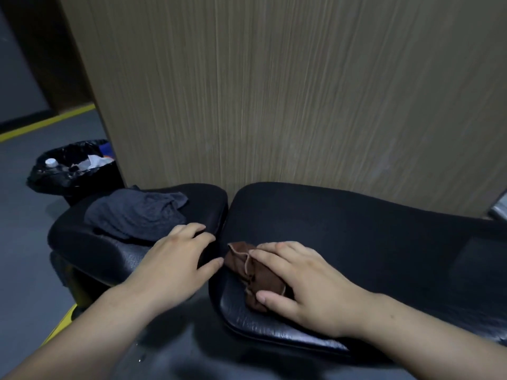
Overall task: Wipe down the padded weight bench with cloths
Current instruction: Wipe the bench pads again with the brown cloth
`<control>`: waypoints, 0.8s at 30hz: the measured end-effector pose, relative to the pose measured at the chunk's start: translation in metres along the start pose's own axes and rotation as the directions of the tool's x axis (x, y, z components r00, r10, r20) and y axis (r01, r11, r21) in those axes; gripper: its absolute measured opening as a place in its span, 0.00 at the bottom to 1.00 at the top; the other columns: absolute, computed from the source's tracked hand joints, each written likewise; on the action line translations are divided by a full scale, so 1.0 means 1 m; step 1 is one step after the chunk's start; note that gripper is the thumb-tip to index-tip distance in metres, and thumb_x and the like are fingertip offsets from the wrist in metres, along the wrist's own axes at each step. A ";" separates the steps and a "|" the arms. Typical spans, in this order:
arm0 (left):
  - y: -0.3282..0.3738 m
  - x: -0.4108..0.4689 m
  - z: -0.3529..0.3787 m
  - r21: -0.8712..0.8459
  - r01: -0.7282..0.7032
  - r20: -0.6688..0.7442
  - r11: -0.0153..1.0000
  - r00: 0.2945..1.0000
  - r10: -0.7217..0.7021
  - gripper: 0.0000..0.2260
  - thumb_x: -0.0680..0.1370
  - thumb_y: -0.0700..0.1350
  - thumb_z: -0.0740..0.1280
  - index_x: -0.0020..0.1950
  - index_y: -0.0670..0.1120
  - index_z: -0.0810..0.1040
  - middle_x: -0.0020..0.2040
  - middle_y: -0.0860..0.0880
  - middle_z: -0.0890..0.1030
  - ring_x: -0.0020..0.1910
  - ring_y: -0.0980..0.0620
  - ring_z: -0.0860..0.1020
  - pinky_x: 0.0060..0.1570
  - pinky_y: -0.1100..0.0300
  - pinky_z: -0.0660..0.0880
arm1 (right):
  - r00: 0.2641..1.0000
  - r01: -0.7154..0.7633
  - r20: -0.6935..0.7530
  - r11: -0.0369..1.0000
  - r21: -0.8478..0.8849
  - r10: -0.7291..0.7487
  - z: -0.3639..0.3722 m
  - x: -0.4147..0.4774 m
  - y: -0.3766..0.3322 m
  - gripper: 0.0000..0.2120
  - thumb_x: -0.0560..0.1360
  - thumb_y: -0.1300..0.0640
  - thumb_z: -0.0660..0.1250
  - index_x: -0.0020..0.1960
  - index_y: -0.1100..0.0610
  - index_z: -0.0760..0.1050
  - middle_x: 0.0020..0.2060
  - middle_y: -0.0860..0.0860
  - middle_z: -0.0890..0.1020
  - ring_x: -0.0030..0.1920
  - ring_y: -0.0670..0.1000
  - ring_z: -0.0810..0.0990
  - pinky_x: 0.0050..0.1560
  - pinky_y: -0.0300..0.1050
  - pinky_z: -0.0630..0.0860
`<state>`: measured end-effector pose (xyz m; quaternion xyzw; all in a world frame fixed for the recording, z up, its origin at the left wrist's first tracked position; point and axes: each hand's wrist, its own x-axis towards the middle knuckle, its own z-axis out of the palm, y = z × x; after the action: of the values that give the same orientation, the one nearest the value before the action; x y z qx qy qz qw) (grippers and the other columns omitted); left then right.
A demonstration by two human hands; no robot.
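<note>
The black padded weight bench runs across the view in two pads: a short seat pad (203, 198) on the left and a long back pad (370, 231) on the right. A crumpled brown cloth (247, 267) lies on the near left end of the long pad, and my right hand (310, 281) presses down on it, fingers and thumb around it. My left hand (175, 259) rests flat on the near right corner of the seat pad, fingers spread, holding nothing. A dark grey cloth (137, 215) lies loose on the seat pad, just beyond my left hand.
A wood-grain panel (274, 91) stands upright directly behind the bench. A bin lined with a black bag (49, 176), holding rubbish, stands on the grey floor at the left. A yellow floor line (41, 124) runs behind it. Metal hardware (499, 207) shows at the right edge.
</note>
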<state>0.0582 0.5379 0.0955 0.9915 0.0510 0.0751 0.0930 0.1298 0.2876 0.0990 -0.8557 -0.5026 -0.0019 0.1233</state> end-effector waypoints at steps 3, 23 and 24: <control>-0.005 -0.002 -0.003 -0.014 0.015 0.002 1.000 1.000 -0.015 0.26 0.76 0.66 0.61 0.70 0.54 0.73 0.71 0.56 0.68 0.70 0.54 0.65 0.67 0.55 0.69 | 0.997 -0.081 -0.008 0.997 -0.014 0.080 -0.002 0.039 0.034 0.34 0.76 0.31 0.52 0.77 0.44 0.59 0.73 0.44 0.67 0.71 0.49 0.65 0.72 0.50 0.62; -0.017 0.007 -0.004 -0.082 0.002 -0.025 0.997 1.000 -0.004 0.13 0.81 0.47 0.60 0.64 0.48 0.78 0.63 0.55 0.74 0.64 0.52 0.72 0.62 0.58 0.70 | 0.995 -0.088 -0.036 0.991 0.097 0.092 -0.003 0.072 0.056 0.26 0.79 0.40 0.62 0.75 0.45 0.65 0.68 0.45 0.73 0.66 0.49 0.71 0.66 0.41 0.64; -0.015 0.005 -0.004 -0.080 0.009 -0.014 0.997 1.000 -0.010 0.14 0.81 0.49 0.61 0.65 0.48 0.77 0.64 0.55 0.73 0.65 0.52 0.71 0.63 0.57 0.70 | 0.999 -0.030 -0.038 0.994 0.102 0.034 -0.002 0.057 0.042 0.26 0.79 0.40 0.62 0.75 0.46 0.66 0.68 0.44 0.73 0.66 0.47 0.71 0.68 0.39 0.63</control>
<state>0.0614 0.5538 0.0977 0.9861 0.0532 0.0841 0.1328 0.1945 0.3167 0.0993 -0.8560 -0.4857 0.0086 0.1767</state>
